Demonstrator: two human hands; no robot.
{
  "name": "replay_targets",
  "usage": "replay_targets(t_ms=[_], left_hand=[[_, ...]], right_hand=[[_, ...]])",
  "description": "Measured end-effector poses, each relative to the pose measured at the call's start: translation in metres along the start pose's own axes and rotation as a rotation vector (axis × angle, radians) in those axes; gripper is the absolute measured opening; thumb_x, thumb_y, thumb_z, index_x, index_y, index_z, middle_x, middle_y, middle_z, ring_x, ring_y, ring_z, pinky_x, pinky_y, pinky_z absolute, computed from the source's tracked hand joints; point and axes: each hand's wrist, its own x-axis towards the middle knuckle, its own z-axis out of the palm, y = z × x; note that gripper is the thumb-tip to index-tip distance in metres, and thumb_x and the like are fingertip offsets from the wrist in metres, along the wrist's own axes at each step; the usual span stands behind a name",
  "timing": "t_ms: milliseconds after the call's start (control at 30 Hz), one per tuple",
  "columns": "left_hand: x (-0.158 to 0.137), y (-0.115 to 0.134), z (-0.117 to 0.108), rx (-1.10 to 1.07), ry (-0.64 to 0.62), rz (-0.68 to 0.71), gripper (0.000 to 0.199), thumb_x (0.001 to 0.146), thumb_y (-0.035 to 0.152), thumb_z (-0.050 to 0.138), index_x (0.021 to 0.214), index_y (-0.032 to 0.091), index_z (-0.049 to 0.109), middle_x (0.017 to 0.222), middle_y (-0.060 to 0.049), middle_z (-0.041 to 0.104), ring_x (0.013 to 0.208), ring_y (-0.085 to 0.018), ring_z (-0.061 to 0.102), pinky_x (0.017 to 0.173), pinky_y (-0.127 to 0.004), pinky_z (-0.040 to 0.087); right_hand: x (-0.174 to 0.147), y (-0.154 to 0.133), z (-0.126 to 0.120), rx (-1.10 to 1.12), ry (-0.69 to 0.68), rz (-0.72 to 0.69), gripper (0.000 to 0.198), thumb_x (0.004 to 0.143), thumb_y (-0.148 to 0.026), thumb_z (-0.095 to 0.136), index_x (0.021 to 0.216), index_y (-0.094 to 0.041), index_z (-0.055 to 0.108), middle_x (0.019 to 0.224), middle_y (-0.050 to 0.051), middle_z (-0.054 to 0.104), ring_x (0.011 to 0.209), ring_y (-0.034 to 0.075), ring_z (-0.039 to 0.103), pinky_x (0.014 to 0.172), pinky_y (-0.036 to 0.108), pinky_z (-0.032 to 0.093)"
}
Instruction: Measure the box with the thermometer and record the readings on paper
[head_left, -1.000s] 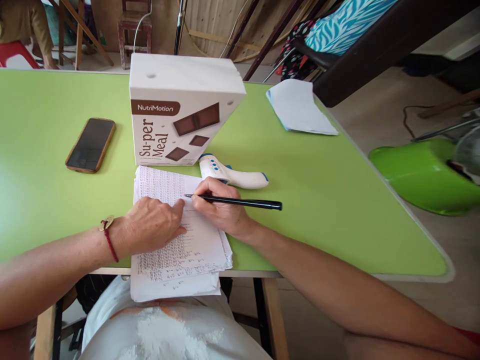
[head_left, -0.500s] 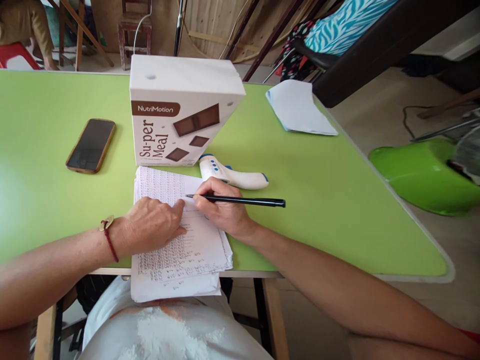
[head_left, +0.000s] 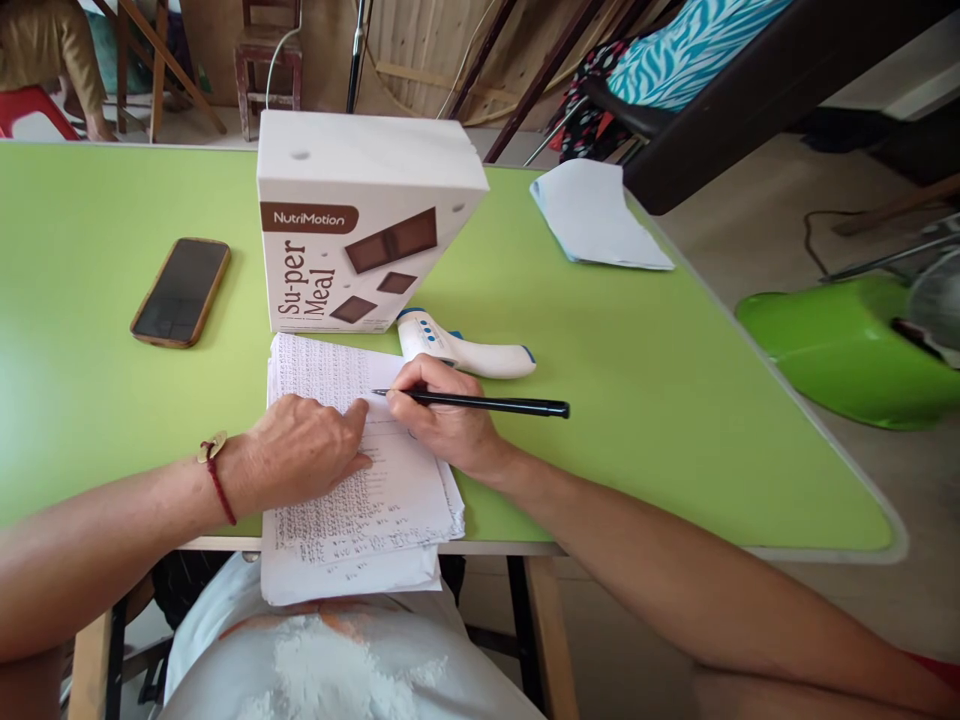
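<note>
A stack of handwritten paper sheets (head_left: 409, 490) lies at the front edge of the table, its lowest sheets jutting past the edge. My left hand (head_left: 307, 450) rests on the top sheet, thumb and index finger apart, nothing held; its other fingers are partly hidden. A black pen (head_left: 495, 403) is pinched in my right hand (head_left: 442, 415), its tip at the upper part of the written page, just beyond my left index finger. Right behind my right hand lies a white and blue handheld thermometer (head_left: 487, 357), its head against the base of a white box (head_left: 315, 270).
On the green table (head_left: 637, 420) a dark phone (head_left: 182, 292) lies at the left. Folded white paper (head_left: 592, 215) sits near the back right edge. Beyond the right edge is a bright green plastic bin (head_left: 840, 350). Another person's leg (head_left: 45, 50) shows at the far left.
</note>
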Motion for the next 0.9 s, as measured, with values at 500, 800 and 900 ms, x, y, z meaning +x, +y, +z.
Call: replay_targets(t_ms=[500, 800, 900], left_hand=[[0.000, 0.000, 0.001, -0.011, -0.008, -0.005, 0.047, 0.102, 0.041, 0.050, 0.133, 0.007, 0.052, 0.081, -0.011, 0.074, 0.073, -0.030, 0.073, 0.052, -0.034, 0.040], [0.006, -0.028, 0.007, -0.351, 0.431, 0.011, 0.015, 0.094, 0.022, 0.053, 0.100, 0.014, 0.065, 0.055, 0.001, 0.059, 0.048, -0.015, 0.055, 0.047, -0.027, 0.034], [0.014, -0.053, 0.008, -0.681, 0.957, -0.041, 0.009, 0.095, 0.024, 0.056, 0.088, 0.019, 0.056, 0.059, 0.004, 0.053, 0.047, -0.008, 0.046, 0.046, -0.023, 0.035]], right_hand=[[0.001, -0.008, -0.008, -0.175, 0.145, -0.176, 0.015, 0.075, -0.010, 0.056, 0.073, -0.024, 0.051, 0.059, -0.007, 0.053, 0.051, 0.010, 0.049, 0.051, 0.024, 0.043], [0.003, -0.018, -0.040, -0.481, -0.069, -0.489, 0.023, 0.077, 0.000, 0.056, 0.085, -0.020, 0.065, 0.073, 0.001, 0.067, 0.062, 0.013, 0.061, 0.055, 0.026, 0.047], [0.002, -0.021, -0.048, -0.592, -0.227, -0.509, 0.021, 0.080, -0.001, 0.055, 0.082, -0.018, 0.068, 0.071, 0.002, 0.067, 0.062, 0.014, 0.060, 0.055, 0.027, 0.044]])
